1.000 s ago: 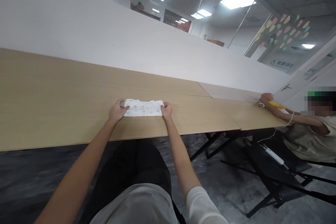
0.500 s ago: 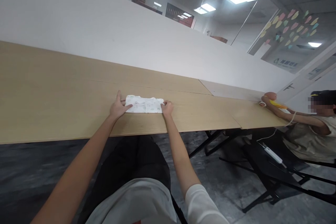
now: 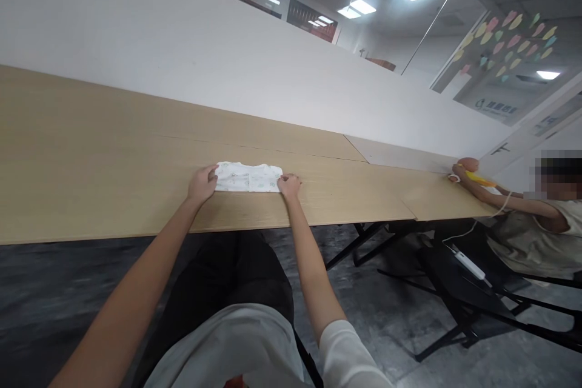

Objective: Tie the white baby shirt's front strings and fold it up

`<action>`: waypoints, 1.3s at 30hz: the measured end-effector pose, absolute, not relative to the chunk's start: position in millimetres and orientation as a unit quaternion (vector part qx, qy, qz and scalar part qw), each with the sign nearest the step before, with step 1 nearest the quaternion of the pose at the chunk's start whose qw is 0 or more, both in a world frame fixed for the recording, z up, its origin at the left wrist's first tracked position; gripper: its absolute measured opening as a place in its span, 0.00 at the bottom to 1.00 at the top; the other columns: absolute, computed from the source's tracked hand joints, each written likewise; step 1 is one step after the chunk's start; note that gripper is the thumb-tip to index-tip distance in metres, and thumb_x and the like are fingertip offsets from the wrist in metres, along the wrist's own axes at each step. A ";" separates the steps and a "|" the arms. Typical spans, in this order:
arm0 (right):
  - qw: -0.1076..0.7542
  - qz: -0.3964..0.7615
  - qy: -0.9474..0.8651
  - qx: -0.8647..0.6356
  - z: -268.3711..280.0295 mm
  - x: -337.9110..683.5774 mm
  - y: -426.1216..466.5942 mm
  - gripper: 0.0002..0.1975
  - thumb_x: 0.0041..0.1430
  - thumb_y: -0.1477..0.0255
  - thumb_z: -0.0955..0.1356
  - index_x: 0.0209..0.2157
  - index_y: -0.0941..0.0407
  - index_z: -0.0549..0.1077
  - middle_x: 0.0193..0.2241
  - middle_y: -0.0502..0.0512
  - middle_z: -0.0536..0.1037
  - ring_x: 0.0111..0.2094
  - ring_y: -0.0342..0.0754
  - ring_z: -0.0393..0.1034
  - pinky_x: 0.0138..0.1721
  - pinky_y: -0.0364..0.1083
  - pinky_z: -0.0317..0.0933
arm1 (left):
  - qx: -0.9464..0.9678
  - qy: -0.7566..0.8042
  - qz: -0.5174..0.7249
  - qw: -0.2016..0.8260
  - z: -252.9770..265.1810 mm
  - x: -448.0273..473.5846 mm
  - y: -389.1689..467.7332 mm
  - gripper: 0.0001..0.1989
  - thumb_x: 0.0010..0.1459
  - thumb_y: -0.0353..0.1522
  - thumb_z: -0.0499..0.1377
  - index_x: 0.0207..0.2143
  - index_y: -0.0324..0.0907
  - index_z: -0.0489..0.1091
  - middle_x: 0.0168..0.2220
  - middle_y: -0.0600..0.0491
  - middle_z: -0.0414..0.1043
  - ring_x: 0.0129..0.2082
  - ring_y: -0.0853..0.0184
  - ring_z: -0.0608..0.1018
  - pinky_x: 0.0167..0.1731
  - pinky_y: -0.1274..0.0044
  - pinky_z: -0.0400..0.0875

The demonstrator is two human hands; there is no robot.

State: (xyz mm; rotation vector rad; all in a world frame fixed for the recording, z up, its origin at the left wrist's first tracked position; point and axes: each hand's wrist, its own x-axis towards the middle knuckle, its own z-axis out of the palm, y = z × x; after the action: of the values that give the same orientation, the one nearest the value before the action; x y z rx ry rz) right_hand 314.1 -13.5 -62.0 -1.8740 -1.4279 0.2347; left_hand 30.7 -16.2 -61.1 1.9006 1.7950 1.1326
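A white cloth (image 3: 248,177) with small printed figures lies flat on the wooden table, folded into a long strip. Its upper edge dips and ripples a little, and a crease runs down its middle. At the strip's left end, my left hand (image 3: 202,183) is closed with curled fingers gripping the edge. My right hand (image 3: 290,185) pinches the opposite end between thumb and fingers. Both hands rest low over the tabletop, with the cloth stretched between them.
The long wooden table (image 3: 113,194) runs along a white wall (image 3: 204,60). Far right, another person (image 3: 527,236) reaches over a doll (image 3: 468,165) in yellow. Below them, a black folding chair (image 3: 473,291) bears a white power strip (image 3: 470,265) with a cord.
My left hand has drawn its spread fingers and thumb in from over the cloth to its left edge. My right hand has kept its pinch, shifting slightly; the cloth remains folded.
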 end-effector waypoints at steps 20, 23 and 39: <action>0.364 0.093 -0.567 -0.733 -60.8 314.8 -15.3 0.13 0.59 0.75 0.68 0.42 0.58 0.83 0.43 0.65 0.82 0.50 0.59 0.74 0.57 0.56 0.60 | 0.670 0.658 0.319 0.128 -60.9 29.4 -15.0 0.25 0.55 0.39 0.56 0.53 0.40 0.73 0.43 0.45 0.76 0.46 0.56 0.76 0.50 0.69 0.69; 0.373 0.094 -0.564 -0.731 -62.0 315.0 -14.5 0.13 0.58 0.75 0.68 0.41 0.58 0.83 0.42 0.65 0.83 0.49 0.58 0.74 0.56 0.55 0.61 | 0.675 0.655 0.316 0.124 -62.2 28.6 -14.0 0.24 0.55 0.38 0.55 0.53 0.40 0.74 0.43 0.45 0.76 0.46 0.56 0.75 0.50 0.69 0.68; 0.337 0.096 -0.580 -0.735 -55.1 317.5 -17.9 0.14 0.60 0.74 0.67 0.45 0.56 0.82 0.45 0.60 0.83 0.51 0.54 0.74 0.57 0.50 0.60 | 0.673 0.658 0.320 0.108 -64.6 29.7 -12.1 0.25 0.56 0.38 0.54 0.55 0.42 0.72 0.52 0.44 0.74 0.53 0.53 0.74 0.54 0.65 0.68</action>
State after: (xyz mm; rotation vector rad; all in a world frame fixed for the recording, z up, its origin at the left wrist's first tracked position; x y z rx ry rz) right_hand 317.5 -17.9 -55.1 -1.9169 -1.5110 0.2498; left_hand 29.7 -12.1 -64.6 1.9809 1.9355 0.9416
